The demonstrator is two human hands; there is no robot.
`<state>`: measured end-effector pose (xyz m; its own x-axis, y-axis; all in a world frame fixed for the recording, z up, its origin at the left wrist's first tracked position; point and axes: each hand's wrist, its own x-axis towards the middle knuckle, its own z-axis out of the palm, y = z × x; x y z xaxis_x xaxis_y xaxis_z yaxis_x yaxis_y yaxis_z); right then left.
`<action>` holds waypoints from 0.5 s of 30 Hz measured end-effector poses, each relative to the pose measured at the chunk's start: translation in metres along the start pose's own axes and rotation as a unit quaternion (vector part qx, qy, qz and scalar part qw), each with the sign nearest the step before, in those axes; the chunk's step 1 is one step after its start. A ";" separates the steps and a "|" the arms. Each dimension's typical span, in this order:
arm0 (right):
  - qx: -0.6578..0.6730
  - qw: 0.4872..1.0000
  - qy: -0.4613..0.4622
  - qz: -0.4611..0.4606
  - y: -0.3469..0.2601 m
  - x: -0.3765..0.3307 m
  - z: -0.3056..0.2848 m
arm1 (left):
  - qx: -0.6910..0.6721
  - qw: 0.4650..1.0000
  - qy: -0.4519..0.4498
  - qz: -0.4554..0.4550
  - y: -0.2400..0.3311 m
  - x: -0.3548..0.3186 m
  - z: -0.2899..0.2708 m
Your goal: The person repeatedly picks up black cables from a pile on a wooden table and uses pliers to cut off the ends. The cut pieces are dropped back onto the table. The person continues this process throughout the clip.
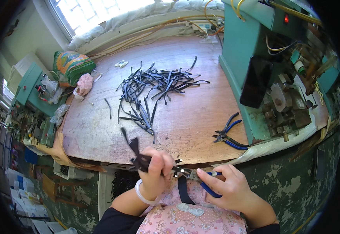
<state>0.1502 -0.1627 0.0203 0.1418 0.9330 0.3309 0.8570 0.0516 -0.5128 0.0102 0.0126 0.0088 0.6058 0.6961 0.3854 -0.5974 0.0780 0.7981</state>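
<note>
My left hand (pixel 158 162) is closed around a bundle of black eyeglass temples (pixel 136 158), their tips pointing up and to the left. My right hand (pixel 230 185) grips blue-handled pliers (pixel 209 190). The jaws of these pliers meet the metal-tipped ends of the temples between my hands, just off the table's front edge; I cannot tell whether they bite on one. A loose pile of black eyeglass temples (pixel 164 84) lies across the middle of the table (pixel 193 132). Blue-handled cutting pliers (pixel 232 144) rest on the tabletop at the right.
A green machine (pixel 232 58) stands at the right edge, with a black phone (pixel 256 82) upright against it. Another green machine (pixel 29 85) is at the left. A pink bag (pixel 84 84) and folded green cloth (pixel 74 64) lie far left. Below is a bin (pixel 104 191) with black pieces.
</note>
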 end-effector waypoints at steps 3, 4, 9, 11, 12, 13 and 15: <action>0.096 0.995 0.009 0.039 0.004 -0.004 0.006 | -0.079 0.987 0.031 -0.135 -0.003 0.004 -0.006; 0.117 0.992 0.037 0.042 0.007 -0.009 0.009 | -0.121 0.976 0.050 -0.172 -0.004 0.010 -0.003; 0.015 0.997 0.076 -0.008 0.006 0.004 0.019 | -0.284 0.919 0.009 -0.273 -0.021 0.014 -0.017; 0.067 0.995 0.069 0.015 0.017 -0.001 0.029 | -0.212 0.949 0.036 -0.229 -0.017 0.022 -0.019; 0.098 0.992 0.080 0.025 0.021 -0.008 0.031 | -0.195 0.960 0.031 -0.199 -0.016 0.029 -0.029; 0.128 0.987 0.092 0.035 0.023 -0.010 0.030 | -0.124 0.968 0.097 -0.196 -0.010 0.040 -0.036; 0.151 0.984 0.071 0.065 0.017 -0.009 0.024 | 0.241 0.954 0.080 -0.157 0.001 0.065 -0.074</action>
<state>0.1521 -0.1620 -0.0102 0.3276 0.8801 0.3435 0.6438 0.0582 -0.7630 0.0104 0.1111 0.0003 0.6032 0.7961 0.0479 -0.0649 -0.0108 0.9978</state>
